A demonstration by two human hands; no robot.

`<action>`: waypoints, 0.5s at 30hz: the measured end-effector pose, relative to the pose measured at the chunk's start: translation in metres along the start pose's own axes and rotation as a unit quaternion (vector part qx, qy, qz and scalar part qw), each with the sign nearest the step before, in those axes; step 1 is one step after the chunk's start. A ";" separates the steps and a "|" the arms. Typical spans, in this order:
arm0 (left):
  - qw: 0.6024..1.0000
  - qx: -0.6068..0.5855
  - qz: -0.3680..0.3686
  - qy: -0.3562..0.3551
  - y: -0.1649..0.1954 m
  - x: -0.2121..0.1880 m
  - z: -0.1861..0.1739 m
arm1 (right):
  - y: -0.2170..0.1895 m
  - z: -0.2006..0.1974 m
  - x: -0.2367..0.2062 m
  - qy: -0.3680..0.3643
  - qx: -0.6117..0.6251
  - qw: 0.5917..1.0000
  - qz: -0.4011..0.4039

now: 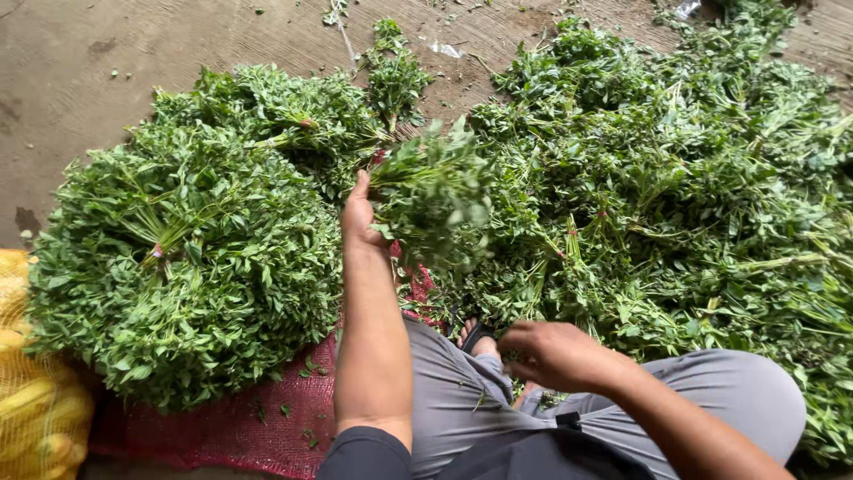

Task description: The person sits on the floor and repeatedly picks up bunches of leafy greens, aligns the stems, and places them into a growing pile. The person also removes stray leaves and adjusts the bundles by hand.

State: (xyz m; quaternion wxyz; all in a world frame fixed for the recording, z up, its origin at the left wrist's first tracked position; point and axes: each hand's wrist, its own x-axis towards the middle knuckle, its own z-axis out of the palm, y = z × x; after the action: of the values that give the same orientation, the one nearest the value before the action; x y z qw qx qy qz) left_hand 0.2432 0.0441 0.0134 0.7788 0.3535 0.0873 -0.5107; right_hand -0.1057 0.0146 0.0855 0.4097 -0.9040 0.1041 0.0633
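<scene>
Lap: grey trousers (462, 400) are seen nearest the camera, with a sandalled foot (475, 335) tucked between the knees.
Loose heap: the largest mass of leafy green stems (675, 196) is spread over the concrete floor (80, 62) on the right side, lying unsorted.
Stacked bundles: tied bunches of greens (187, 249) are piled on the left, stems pointing inward, resting partly on a red mesh sack (240, 427).
Yellow sack: a yellow mesh bag of produce (31, 400) is seen at the far left edge, just beside the red sack.
Held bunch: one bunch of greens (431, 191) is raised between the stack and the loose heap, blurred, its stem end gripped and its leaves hanging toward the right.
Left hand: the left hand (358, 213) is closed around the stem end of the held bunch, arm stretched forward, thumb up.
Right hand: the right hand (551, 354) is loosely curled above the lap, fingers bent downward; whether anything is pinched in it cannot be told.
</scene>
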 end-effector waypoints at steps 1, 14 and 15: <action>1.000 0.013 0.008 0.015 -0.003 0.005 -0.005 | -0.001 0.002 0.006 0.073 0.013 0.997 -0.028; 0.932 0.274 0.087 0.220 -0.031 0.002 0.000 | 0.003 -0.030 0.118 0.331 -0.097 0.928 0.142; 0.923 0.293 0.080 0.238 -0.032 0.001 0.000 | 0.003 -0.031 0.120 0.320 -0.097 0.935 0.118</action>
State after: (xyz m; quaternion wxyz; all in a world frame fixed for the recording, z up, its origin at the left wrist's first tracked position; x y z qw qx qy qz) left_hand 0.2166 0.0356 -0.0017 0.6350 0.6829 0.0879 -0.3504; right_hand 0.0108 -0.0273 0.0800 0.2549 -0.8931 0.3287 -0.1713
